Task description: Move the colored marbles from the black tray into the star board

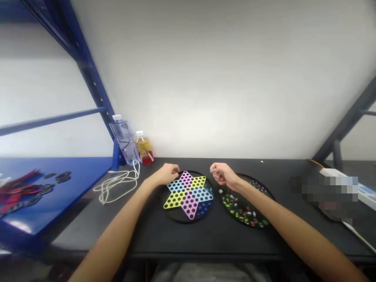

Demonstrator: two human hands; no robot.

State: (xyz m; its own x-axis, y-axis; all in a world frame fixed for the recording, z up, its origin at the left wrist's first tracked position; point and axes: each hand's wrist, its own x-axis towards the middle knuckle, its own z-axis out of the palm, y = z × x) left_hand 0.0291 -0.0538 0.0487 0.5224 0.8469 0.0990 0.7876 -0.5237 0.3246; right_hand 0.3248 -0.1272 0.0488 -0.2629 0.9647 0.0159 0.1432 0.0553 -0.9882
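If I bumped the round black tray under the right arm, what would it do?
The tray probably wouldn't tip, because it looks wide and low. Its little colourful pieces might slide or roll, since they're small and seem to lie loose.

Bare forearms (125, 219) angled forward and inward, left hand (169, 173) back uppermost, right hand (223, 174) curled, fingertips drawn together.

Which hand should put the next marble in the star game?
Probably the right hand: it seems to pinch a small bluish thing, close to the star board. The left hand is at the board's far left edge, and nothing shows in it.
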